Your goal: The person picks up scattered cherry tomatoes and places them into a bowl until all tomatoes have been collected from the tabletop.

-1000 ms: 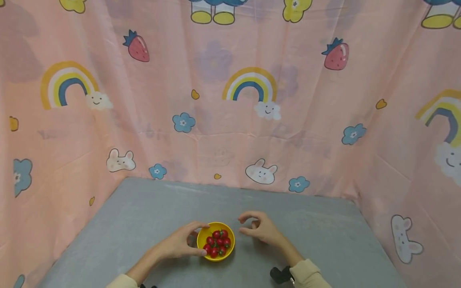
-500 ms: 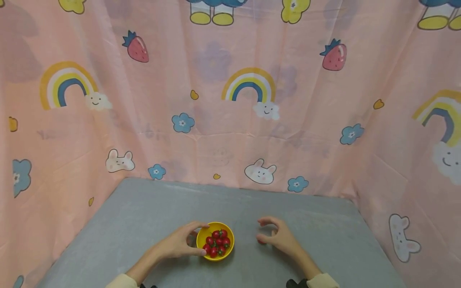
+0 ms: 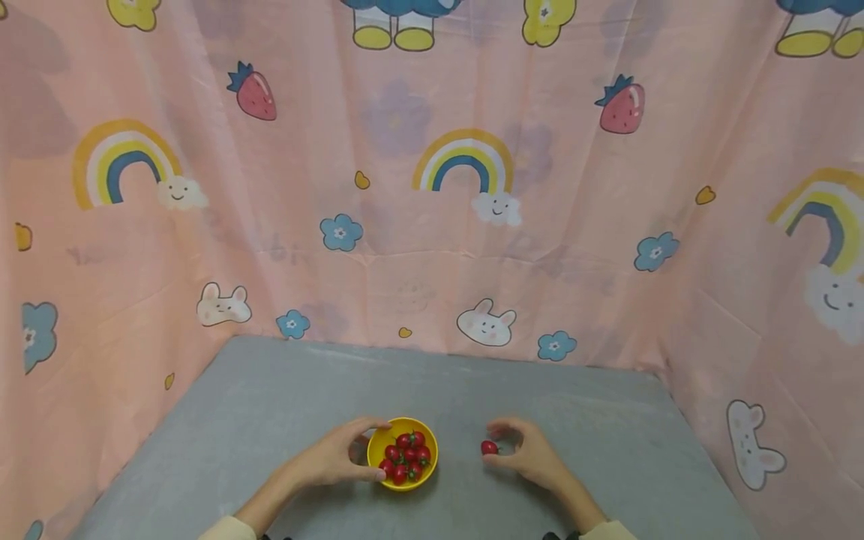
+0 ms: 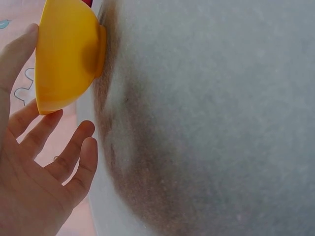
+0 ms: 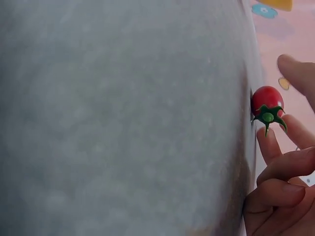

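Observation:
My left hand (image 3: pixel 337 452) holds a small yellow bowl (image 3: pixel 432 470) that stands on the grey table, thumb and a finger at opposite sides of its rim. Several red cherry tomatoes (image 3: pixel 408 454) with green stems lie inside it. In the left wrist view the bowl's (image 4: pixel 66 64) outer wall shows, and the other fingers spread below it. To the right, a single cherry tomato (image 3: pixel 489 447) rests on the table between the thumb and fingers of my right hand (image 3: pixel 529 452). The right wrist view shows a gap between thumb and tomato (image 5: pixel 267 101); finger contact I cannot tell.
The grey table (image 3: pixel 324 375) meets a pink curtain (image 3: pixel 378 285) at its back and sides, printed with rainbows, flowers and rabbits. Table surface lies between the bowl and the lone tomato.
My right hand has moved right, away from the bowl, and slightly nearer me. The lone tomato, out of sight a second ago, now shows between its fingers. Left hand and bowl stay put.

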Available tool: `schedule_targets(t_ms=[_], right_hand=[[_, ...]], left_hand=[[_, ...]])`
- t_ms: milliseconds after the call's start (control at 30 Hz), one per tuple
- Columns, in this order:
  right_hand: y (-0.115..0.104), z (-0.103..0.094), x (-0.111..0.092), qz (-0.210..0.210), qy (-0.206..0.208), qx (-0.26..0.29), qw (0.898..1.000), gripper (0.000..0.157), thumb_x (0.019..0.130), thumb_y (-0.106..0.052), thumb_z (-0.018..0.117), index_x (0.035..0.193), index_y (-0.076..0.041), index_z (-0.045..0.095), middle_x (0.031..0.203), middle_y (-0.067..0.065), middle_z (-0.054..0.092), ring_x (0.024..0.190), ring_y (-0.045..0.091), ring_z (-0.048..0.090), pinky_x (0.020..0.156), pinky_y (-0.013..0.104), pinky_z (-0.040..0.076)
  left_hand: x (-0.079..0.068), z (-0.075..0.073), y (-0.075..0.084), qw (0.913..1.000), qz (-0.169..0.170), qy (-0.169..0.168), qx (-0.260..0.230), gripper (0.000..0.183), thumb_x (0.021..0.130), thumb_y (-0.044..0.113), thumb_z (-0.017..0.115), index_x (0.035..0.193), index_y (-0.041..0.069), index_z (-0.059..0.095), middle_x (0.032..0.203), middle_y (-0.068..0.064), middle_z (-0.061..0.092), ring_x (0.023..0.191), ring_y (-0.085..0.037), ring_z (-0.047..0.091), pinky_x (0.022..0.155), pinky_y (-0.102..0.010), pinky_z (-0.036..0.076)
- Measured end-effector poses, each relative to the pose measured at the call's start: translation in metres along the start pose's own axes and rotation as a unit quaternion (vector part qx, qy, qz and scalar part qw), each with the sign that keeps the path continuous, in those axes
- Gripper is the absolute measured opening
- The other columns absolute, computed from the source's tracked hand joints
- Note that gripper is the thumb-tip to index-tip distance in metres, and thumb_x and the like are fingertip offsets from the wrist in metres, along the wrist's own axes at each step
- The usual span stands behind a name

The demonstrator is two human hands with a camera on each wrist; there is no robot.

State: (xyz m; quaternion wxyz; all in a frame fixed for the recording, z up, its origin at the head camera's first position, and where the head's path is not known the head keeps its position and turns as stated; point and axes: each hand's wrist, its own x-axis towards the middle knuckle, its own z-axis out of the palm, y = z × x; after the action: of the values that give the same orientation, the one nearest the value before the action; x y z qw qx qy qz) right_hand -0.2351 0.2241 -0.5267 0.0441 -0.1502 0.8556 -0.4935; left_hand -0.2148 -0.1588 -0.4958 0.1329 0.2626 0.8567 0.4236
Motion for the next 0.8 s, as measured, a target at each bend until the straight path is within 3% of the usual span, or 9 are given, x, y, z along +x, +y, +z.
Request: schedule_targets(t_ms=[367,800], right_hand=[[0.001,0.0009,0.0031,-0.019,-0.024,-0.009,0.999,0.025,0.08,-0.012,0.087,0.102,-0.006,0.076,0.099,0.0,0.071,0.093,0.024,0.061,0.076,0.031,0.047],[-0.0022,0.0014,0.0049,0.001,-0.019,-0.007,1.0,0.023,0.079,-0.012,0.088,0.099,-0.009,0.076,0.095,0.0,0.07,0.091,0.023,0.059,0.072,0.032,0.047]], left_hand=[[-0.0002,0.0007,-0.0023,1.0,0.004,0.003,-0.001,0.065,0.087,0.035,0.083,0.142,0.017,0.055,0.142,-0.004,0.052,0.108,-0.02,0.059,0.081,-0.034,0.052],[0.002,0.0001,-0.0021,1.0,0.0,0.001,-0.002,0.065,0.087,0.035,0.083,0.142,0.017,0.055,0.142,-0.004,0.053,0.108,-0.02,0.059,0.081,-0.033,0.052]])
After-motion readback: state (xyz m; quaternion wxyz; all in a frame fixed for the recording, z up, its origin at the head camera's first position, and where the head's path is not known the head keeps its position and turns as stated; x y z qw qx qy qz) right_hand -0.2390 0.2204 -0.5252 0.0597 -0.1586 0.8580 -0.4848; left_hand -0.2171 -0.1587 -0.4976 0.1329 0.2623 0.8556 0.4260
